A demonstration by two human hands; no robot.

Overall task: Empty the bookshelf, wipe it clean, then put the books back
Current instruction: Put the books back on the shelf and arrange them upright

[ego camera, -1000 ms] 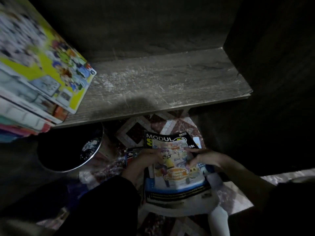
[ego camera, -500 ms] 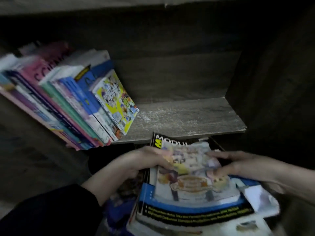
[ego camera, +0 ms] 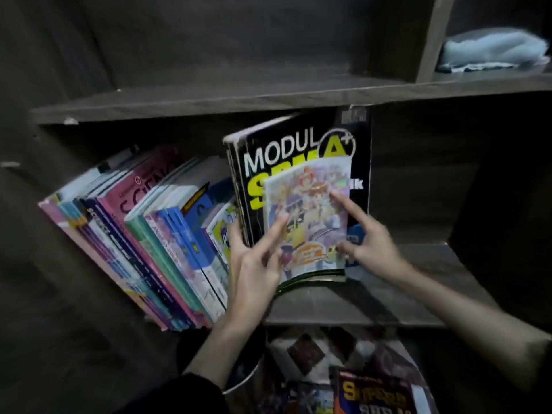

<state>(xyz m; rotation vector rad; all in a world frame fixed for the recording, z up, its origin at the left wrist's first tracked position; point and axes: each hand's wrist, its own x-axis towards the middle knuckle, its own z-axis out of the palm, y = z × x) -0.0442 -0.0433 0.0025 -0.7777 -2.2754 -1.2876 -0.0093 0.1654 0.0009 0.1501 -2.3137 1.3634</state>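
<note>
A black "MODUL A+" book (ego camera: pixel 286 153) stands upright on the grey wooden shelf board (ego camera: pixel 418 306), with a smaller comic book (ego camera: pixel 310 204) held flat against its cover. My left hand (ego camera: pixel 254 264) grips the pair at their lower left, thumb behind and fingers on the comic. My right hand (ego camera: pixel 370 243) presses the comic's right side with spread fingers. A row of leaning books (ego camera: pixel 143 234) fills the shelf's left part, touching the black book's spine side.
An upper shelf board (ego camera: pixel 209 103) runs just above the black book. A light blue cloth (ego camera: pixel 493 49) lies in the upper right compartment. Below the shelf, more books (ego camera: pixel 370 392) lie on a patterned floor beside a round metal bin (ego camera: pixel 248 377).
Both hands lifted the black book and comic from the pile on the floor up onto the shelf, tilting them upright beside the leaning row. The camera view rose with them.
</note>
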